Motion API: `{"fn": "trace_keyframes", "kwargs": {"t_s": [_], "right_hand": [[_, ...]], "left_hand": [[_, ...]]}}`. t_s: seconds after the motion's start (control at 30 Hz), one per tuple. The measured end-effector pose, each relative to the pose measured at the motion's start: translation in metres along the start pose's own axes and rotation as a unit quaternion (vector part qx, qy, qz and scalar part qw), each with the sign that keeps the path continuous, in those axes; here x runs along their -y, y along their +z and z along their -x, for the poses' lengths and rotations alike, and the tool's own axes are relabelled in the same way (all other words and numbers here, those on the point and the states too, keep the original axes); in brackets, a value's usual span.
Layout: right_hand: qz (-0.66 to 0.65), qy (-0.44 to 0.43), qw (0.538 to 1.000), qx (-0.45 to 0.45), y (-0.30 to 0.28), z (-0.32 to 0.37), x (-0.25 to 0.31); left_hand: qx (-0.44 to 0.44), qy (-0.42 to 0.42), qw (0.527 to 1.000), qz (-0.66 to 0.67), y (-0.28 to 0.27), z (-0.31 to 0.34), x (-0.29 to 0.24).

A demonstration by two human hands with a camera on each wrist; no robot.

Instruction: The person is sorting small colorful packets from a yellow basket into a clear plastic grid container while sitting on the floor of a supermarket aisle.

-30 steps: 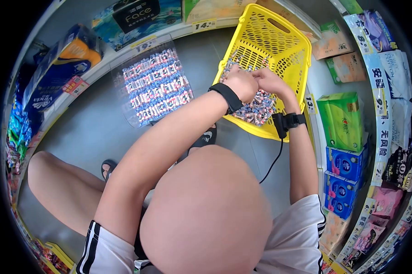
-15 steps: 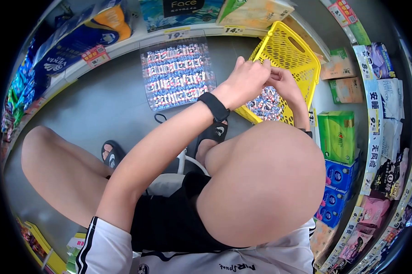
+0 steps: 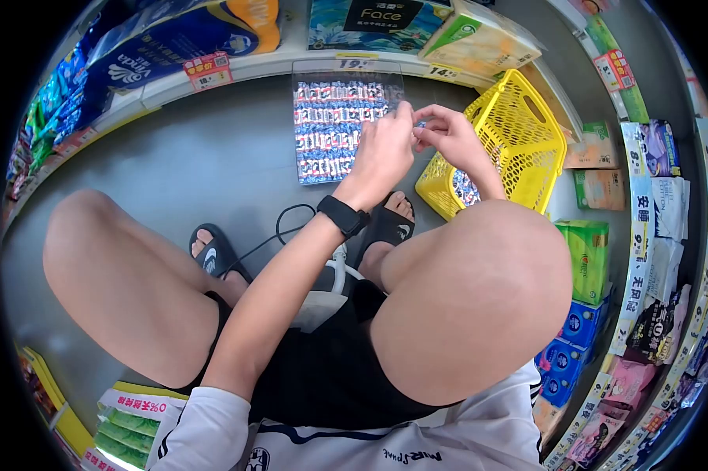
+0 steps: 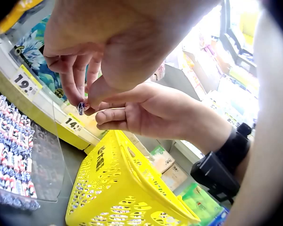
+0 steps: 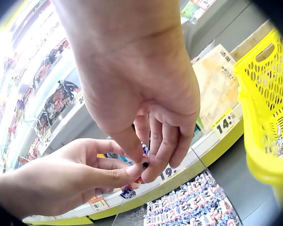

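In the head view, my left hand (image 3: 385,149) and right hand (image 3: 452,137) meet above the floor, between a clear box (image 3: 397,77) and a yellow basket (image 3: 560,149). Rows of wrapped candies (image 3: 330,141) fill the box; loose candies (image 3: 465,188) lie in the basket. Fingertips of the left hand (image 4: 108,52) pinch a small wrapped candy (image 4: 81,108), with the right hand (image 4: 155,110) close beside. In the right wrist view, the right hand (image 5: 146,94) pinches at the candy wrapper (image 5: 128,193) against the left thumb; fingers partly hide it.
Shelves with tissue packs (image 3: 381,20) curve behind the box and basket. More packs (image 3: 585,259) stand on the right. Bent knees (image 3: 479,290) flank the arms, and a black cable (image 3: 279,224) runs over the floor near the sandals (image 3: 389,228).
Both hands have risen out of the basket and moved left toward the candy box, staying together. The head view has shifted, showing more of the legs and floor.
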State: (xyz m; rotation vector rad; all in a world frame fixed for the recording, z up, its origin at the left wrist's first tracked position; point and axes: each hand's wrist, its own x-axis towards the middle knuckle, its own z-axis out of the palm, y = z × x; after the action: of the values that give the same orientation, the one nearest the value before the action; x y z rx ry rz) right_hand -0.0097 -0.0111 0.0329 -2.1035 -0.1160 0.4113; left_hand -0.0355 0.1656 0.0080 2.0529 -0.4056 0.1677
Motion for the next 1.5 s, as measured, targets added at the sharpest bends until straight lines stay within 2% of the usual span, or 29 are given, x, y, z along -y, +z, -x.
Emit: {"fn": "trace_keyframes", "kwargs": {"t_s": [0.17, 0.37, 0.5, 0.63, 0.77, 0.8, 0.9, 0.97, 1.03, 1.1, 1.17, 1.3, 1.5], "right_hand": [[0.067, -0.013, 0.998, 0.001, 0.025, -0.021, 0.001], [0.110, 0.024, 0.993, -0.030, 0.048, -0.042, 0.003], [0.071, 0.062, 0.996, 0.000, 0.072, -0.059, -0.006], [0.126, 0.072, 0.989, -0.014, 0.102, -0.073, -0.004], [0.122, 0.027, 0.992, -0.023, 0.125, -0.094, -0.022], [0.111, 0.051, 0.993, -0.010, 0.129, -0.102, -0.026], [0.122, 0.034, 0.992, -0.018, 0.145, -0.116, -0.036], [0.120, 0.036, 0.992, -0.014, 0.154, -0.124, -0.039], [0.077, 0.053, 0.996, 0.005, 0.165, -0.132, -0.050], [0.102, 0.051, 0.993, 0.017, 0.173, -0.138, -0.058], [0.125, 0.059, 0.990, 0.016, 0.181, -0.142, -0.065], [0.081, 0.038, 0.996, -0.009, 0.189, -0.140, -0.057], [0.165, 0.017, 0.986, -0.021, 0.188, -0.136, -0.057]], "left_hand": [[-0.024, -0.047, 0.999, 0.012, -0.005, 0.009, 0.032], [-0.047, -0.093, 0.993, 0.058, -0.010, 0.016, 0.055], [-0.063, -0.112, 0.991, 0.039, -0.008, 0.024, 0.078], [-0.059, -0.136, 0.989, 0.011, -0.005, 0.031, 0.099], [-0.063, -0.174, 0.983, 0.003, -0.003, 0.037, 0.112], [-0.069, -0.168, 0.983, -0.020, -0.001, 0.040, 0.114], [-0.053, -0.187, 0.978, -0.074, 0.005, 0.049, 0.115], [-0.078, -0.190, 0.968, -0.146, 0.008, 0.058, 0.111], [-0.047, -0.201, 0.968, -0.144, 0.008, 0.064, 0.110], [-0.033, -0.199, 0.959, -0.197, 0.014, 0.070, 0.111], [-0.037, -0.212, 0.957, -0.192, 0.019, 0.076, 0.116], [-0.024, -0.211, 0.953, -0.217, 0.019, 0.079, 0.126], [0.008, -0.169, 0.938, -0.302, 0.023, 0.080, 0.138]]}}
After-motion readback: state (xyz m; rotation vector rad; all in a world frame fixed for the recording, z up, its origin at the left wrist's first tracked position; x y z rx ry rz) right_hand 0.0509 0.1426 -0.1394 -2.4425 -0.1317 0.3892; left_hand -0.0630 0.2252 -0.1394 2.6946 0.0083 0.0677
